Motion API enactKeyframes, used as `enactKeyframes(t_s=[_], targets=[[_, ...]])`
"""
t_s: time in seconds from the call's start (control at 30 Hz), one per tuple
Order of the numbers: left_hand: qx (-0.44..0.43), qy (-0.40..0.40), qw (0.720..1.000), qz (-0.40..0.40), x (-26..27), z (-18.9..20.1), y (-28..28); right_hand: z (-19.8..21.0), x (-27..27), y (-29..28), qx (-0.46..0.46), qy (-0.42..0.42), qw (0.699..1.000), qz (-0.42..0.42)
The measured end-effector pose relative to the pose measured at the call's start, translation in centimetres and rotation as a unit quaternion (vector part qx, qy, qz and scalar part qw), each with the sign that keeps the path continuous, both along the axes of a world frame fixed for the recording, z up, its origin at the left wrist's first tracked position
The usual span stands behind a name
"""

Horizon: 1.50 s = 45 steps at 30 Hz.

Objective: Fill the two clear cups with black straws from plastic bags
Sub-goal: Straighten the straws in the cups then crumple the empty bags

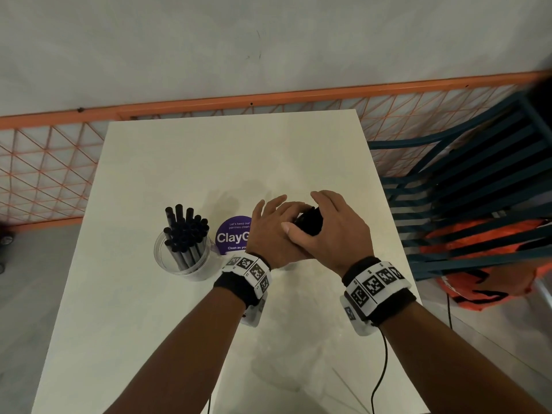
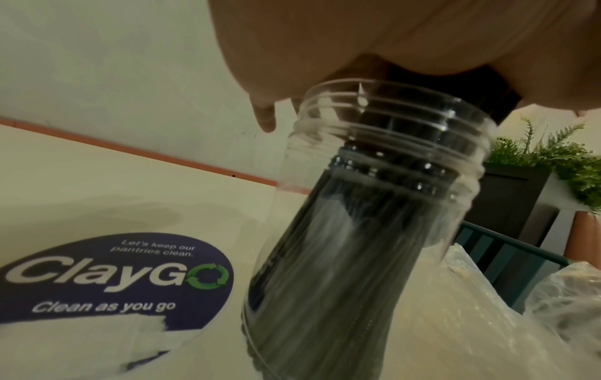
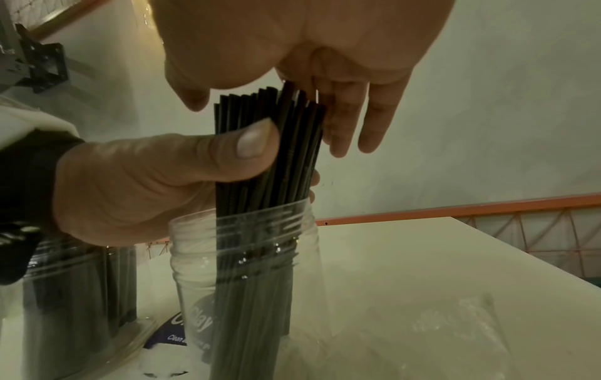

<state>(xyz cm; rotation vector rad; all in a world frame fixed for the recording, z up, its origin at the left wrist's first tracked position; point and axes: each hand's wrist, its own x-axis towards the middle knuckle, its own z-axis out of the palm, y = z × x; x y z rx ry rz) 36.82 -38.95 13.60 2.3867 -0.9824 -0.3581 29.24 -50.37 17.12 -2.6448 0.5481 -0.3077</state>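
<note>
A clear cup [image 1: 182, 258] packed with thick black straws [image 1: 186, 228] stands on the white table, left of my hands. In the right wrist view a second clear cup [image 3: 247, 259] holds a bundle of thin black straws [image 3: 273, 159]. My left hand [image 1: 274, 231] grips that bundle just above the rim, thumb across its front. My right hand [image 1: 328, 225] lies over the straw tops with its palm down, and its straight fingers [image 3: 364, 120] hang beside the bundle. In the head view both hands hide the second cup, and only the straw tops [image 1: 310, 224] show.
A round purple ClayGo sticker [image 2: 123, 277] lies on the table [image 1: 209, 162] between the cups. Crumpled clear plastic bags [image 2: 481, 316] lie right of the second cup. An orange mesh railing [image 1: 44, 162] borders the table's far side, and a dark slatted chair [image 1: 466, 204] stands to the right.
</note>
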Motion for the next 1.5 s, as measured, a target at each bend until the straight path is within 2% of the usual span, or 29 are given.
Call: enactKeyframes(t_s=[0.13,0.27,0.3,0.37,0.4,0.43,0.5,0.57,0.67,0.77,0.97,1.03,1.13,1.2,1.23,1.3,1.33,1.4,1.43,1.5], targets=[[-0.011,0.011,1.0,0.001,-0.1,0.5,0.4,0.3,0.0,0.0,0.01,-0.001,1.0,-0.005],[-0.095,0.045,0.994,0.032,-2.2,4.1,3.3,0.9,0.0,-0.5,0.035,-0.007,0.999,-0.01],[-0.119,0.032,0.992,0.036,-3.2,5.3,4.7,1.1,0.0,-0.7,0.039,-0.011,0.999,-0.014],[-0.208,-0.069,0.974,0.053,-4.9,7.2,8.2,1.4,-0.3,-1.0,0.037,-0.02,0.999,-0.021],[-0.247,-0.109,0.959,0.086,-5.1,7.5,10.1,1.5,-0.5,-1.1,0.035,-0.024,0.999,-0.023],[-0.258,-0.116,0.949,0.137,-4.8,7.5,11.9,1.6,-0.8,-1.2,0.033,-0.027,0.999,-0.024],[-0.223,-0.069,0.941,0.244,-2.7,6.5,15.1,1.6,-1.4,-1.2,0.034,-0.039,0.998,-0.028],[-0.194,-0.003,0.939,0.283,-0.1,4.8,17.2,1.4,-2.2,-1.3,0.041,-0.056,0.997,-0.032],[-0.176,0.072,0.958,0.214,2.3,2.9,17.8,1.2,-4.0,-1.5,0.043,-0.064,0.996,-0.044],[-0.183,0.05,0.966,0.173,3.2,2.1,16.8,1.3,-6.3,-1.8,0.055,-0.063,0.994,-0.068],[-0.16,0.024,0.97,0.181,3.7,2.4,16.8,1.5,-10.0,-1.3,0.076,-0.057,0.989,-0.111],[-0.148,0.011,0.973,0.175,3.5,2.9,17.0,1.1,-10.7,-0.7,0.108,-0.072,0.985,-0.117],[-0.154,-0.049,0.97,0.181,2.3,4.5,17.3,-0.5,-11.8,0.5,0.152,-0.092,0.976,-0.129],[-0.202,-0.131,0.952,0.191,0.2,5.4,17.4,-2.1,-13.0,1.0,0.112,-0.038,0.987,-0.106],[-0.229,-0.163,0.944,0.174,-1.3,5.6,17.2,-3.1,-13.5,1.1,0.063,0.028,0.995,-0.077],[-0.24,-0.169,0.953,0.07,-4.8,5.1,16.5,-4.6,-13.8,1.1,-0.018,0.182,0.983,-0.022],[-0.204,-0.136,0.969,-0.006,-6.5,4.2,15.9,-5.3,-13.3,1.0,-0.028,0.242,0.97,-0.013],[-0.049,-0.042,0.989,-0.131,-9.4,1.5,14.7,-7.1,-12.1,1.2,-0.006,0.316,0.949,0.0],[0.028,0.007,0.987,-0.158,-10.4,-0.2,14.1,-8.2,-11.6,1.5,0.007,0.344,0.939,0.012],[0.12,0.093,0.977,-0.149,-11.5,-3.3,13.2,-10.0,-11.4,2.2,0.025,0.382,0.924,0.025]])
